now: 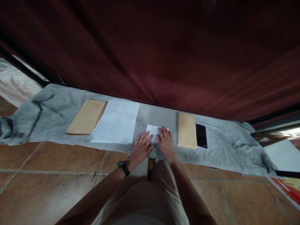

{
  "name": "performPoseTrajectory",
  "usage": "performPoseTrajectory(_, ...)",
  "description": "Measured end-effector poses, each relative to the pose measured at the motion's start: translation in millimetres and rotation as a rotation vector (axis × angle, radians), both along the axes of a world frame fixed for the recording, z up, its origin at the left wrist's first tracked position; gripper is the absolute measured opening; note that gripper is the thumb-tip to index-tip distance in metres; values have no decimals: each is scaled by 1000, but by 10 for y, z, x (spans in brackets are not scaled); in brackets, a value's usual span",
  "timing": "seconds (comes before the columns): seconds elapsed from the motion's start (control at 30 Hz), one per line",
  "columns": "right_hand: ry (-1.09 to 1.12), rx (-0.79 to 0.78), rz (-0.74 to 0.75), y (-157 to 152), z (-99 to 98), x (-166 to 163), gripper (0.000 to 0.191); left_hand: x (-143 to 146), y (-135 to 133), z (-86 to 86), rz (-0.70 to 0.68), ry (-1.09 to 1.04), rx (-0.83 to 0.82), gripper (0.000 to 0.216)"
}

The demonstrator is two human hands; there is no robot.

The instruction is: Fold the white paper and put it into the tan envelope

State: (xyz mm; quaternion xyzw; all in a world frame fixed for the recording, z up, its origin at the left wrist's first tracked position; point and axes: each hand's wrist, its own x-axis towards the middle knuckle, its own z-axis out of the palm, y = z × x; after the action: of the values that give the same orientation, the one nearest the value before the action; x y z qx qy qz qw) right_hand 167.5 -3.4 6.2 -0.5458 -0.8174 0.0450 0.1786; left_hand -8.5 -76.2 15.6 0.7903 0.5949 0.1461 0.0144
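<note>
Directly in front of me a small folded sheet of white paper (153,129) lies flat on a grey cloth. My left hand (142,144) rests with fingers spread over its left edge and the cloth beside it. On its right part lies my right hand (165,142), palm down, fingers stretched out. Neither hand grips anything; the paper's near edge is partly hidden under them. Left of my hands is a stack of larger white sheets (117,122). To the right sits a pile of brown envelopes (187,129).
Another stack of brown envelopes (86,117) lies at the left, partly under the white sheets. A phone (201,136) lies right of the right-hand pile. The grey cloth (225,140) covers a long narrow surface. Behind it hangs a dark red curtain (164,62); tiled floor (70,181) is below.
</note>
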Motion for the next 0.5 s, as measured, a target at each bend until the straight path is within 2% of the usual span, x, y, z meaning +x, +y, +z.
performPoseTrajectory(0.3,-29,-139,-46,480,264,20,33,-20,-116,24,-13,38,5,55)
performPoseTrajectory(0.5,129,-305,-30,670,444,41,18,-36,-126,4,-19,3,18,58)
